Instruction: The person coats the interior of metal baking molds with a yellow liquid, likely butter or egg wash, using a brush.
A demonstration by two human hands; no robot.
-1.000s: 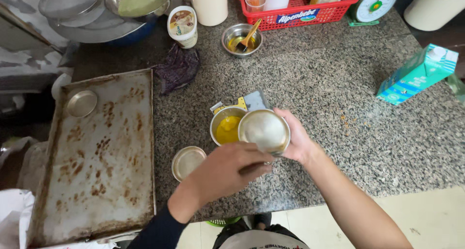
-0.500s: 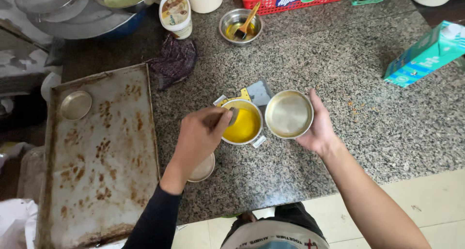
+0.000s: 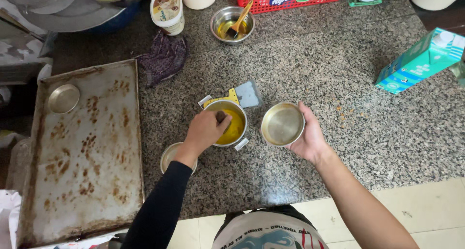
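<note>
Left hand (image 3: 206, 130) covers the near rim of the cup of yellow liquid (image 3: 231, 124), fingers closed on a dark-tipped tool whose remainder is hidden; a small round tin (image 3: 170, 155) lies partly concealed beneath the left wrist; the yellow scraper (image 3: 235, 96) is partly behind the cup. Since the earlier frame, the left hand has dipped further into the cup; the right hand (image 3: 310, 137) keeps its grip on the empty round tin (image 3: 283, 124), just right of the cup, above the granite table (image 3: 339, 74); the hands sit apart.
</note>
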